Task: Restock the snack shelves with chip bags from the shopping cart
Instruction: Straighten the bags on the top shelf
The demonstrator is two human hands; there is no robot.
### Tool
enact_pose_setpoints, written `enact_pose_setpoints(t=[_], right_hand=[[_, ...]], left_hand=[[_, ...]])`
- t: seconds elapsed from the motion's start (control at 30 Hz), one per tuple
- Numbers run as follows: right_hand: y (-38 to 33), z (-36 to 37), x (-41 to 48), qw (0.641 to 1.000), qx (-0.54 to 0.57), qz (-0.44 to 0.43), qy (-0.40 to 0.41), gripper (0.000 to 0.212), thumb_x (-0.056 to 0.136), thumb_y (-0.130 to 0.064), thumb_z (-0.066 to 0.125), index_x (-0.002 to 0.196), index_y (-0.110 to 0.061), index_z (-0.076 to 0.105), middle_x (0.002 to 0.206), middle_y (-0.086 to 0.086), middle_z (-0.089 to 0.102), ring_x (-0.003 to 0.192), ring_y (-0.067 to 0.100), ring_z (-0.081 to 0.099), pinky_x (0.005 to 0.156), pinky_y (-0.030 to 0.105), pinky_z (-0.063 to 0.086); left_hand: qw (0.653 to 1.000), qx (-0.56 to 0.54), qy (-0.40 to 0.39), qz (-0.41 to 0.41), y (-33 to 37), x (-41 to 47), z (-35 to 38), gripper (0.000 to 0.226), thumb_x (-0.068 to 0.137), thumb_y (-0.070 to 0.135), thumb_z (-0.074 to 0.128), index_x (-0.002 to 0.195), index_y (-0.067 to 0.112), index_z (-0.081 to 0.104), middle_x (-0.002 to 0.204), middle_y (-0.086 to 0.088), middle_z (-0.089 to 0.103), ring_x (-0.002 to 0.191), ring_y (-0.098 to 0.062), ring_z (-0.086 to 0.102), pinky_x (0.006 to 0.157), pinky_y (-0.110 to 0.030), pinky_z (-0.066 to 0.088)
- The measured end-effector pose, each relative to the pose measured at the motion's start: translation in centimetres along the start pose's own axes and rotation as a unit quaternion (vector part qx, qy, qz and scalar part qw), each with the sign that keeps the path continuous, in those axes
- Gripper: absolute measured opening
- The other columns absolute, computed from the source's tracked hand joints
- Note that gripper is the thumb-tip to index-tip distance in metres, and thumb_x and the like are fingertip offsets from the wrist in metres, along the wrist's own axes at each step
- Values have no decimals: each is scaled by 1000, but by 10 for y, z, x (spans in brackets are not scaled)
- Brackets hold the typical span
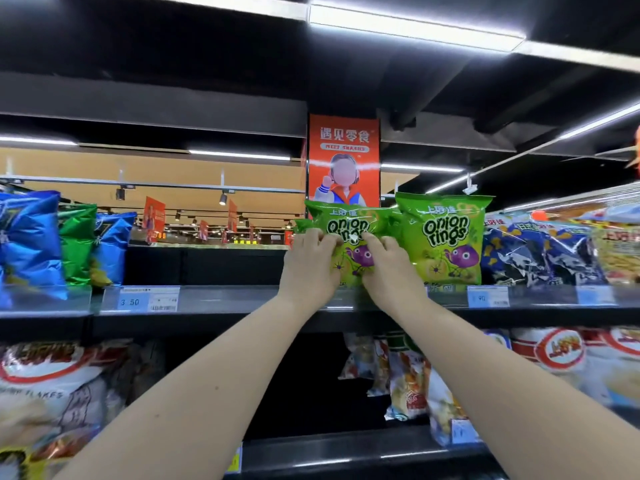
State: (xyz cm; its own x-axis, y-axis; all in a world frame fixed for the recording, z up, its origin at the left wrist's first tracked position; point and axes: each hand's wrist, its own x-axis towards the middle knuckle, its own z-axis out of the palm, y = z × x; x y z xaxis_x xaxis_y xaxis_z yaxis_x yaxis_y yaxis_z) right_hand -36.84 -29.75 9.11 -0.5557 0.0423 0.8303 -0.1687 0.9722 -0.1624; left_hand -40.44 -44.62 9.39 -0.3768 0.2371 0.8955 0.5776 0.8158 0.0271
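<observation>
A green "onion rings" chip bag (346,223) stands on the top shelf (242,299), just left of a second identical green bag (445,237). My left hand (311,268) grips its left side with curled fingers. The right side of the same bag is held by my right hand (389,268). Both arms reach up from below. The lower half of the held bag is hidden behind my hands. The shopping cart is out of view.
Blue and green bags (52,240) stand at the shelf's left, with a bare gap between them and my hands. Dark blue and yellow bags (540,254) fill the right. Price tags (149,299) line the shelf edge. The lower shelf holds white snack bags (554,355).
</observation>
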Motion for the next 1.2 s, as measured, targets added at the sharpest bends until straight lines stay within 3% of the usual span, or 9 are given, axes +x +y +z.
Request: enact_pose_setpoints(t=[0.13,0.23,0.43,0.57,0.7,0.8,0.9,1.1,1.2], right_hand=[[-2,-9,-3,998,8,10,-55,67,95,-16,51,153,-24,21,147,8,32,125,31,40,89,40,45],[1,-23,-11,1000,8,-6,-12,58,92,-17,54,147,-22,34,140,5,40,123,27,40,88,40,47],[42,-54,-50,989,-120,-73,47,36,81,-9,64,116,-10,57,109,10,58,98,31,54,76,42,51],[99,-90,-79,975,-216,-47,17,43,78,-10,65,120,-6,56,111,13,59,99,34,55,80,45,52],[166,-144,-115,962,-273,-7,3,45,77,-12,66,121,-6,57,109,14,60,98,36,56,79,46,51],[219,-193,-153,937,-346,47,-13,46,78,-19,68,121,-9,57,110,11,61,99,34,57,74,43,49],[276,-247,-196,914,-393,86,-46,51,79,-25,69,125,-11,54,111,11,59,99,35,56,74,44,49],[390,-356,-309,859,-478,160,-90,46,85,-31,68,125,-18,47,115,4,54,106,28,52,85,39,43],[444,-399,-375,821,-500,226,-158,53,90,-31,60,136,-17,37,130,6,46,119,29,44,96,40,38]], left_hand=[[998,51,-26,19,6,0,-2,41,93,35,54,134,29,53,129,-4,49,120,-28,43,90,-44,44],[997,66,-12,31,17,-3,-5,42,92,32,52,133,27,54,130,-3,49,122,-27,42,92,-43,40],[993,62,26,100,73,-10,11,35,74,25,65,109,21,65,108,-4,59,102,-30,53,80,-44,42],[992,27,6,121,138,-15,33,38,67,28,70,104,20,66,101,-6,62,95,-31,56,80,-45,43],[987,-2,-24,156,224,-19,58,39,60,29,73,97,19,65,94,-5,62,89,-31,57,76,-43,44],[981,-41,-45,185,305,-26,71,36,81,33,60,115,20,57,116,-4,57,111,-31,48,93,-46,36],[974,-80,-60,203,397,-38,83,38,87,35,52,123,23,52,126,-4,50,119,-30,42,97,-46,30],[947,-152,-87,269,601,-89,114,40,90,35,47,128,22,48,122,-4,50,115,-30,44,93,-45,33],[927,-193,-119,298,700,-122,126,38,93,37,47,127,19,48,126,-7,50,119,-32,43,98,-46,32]])
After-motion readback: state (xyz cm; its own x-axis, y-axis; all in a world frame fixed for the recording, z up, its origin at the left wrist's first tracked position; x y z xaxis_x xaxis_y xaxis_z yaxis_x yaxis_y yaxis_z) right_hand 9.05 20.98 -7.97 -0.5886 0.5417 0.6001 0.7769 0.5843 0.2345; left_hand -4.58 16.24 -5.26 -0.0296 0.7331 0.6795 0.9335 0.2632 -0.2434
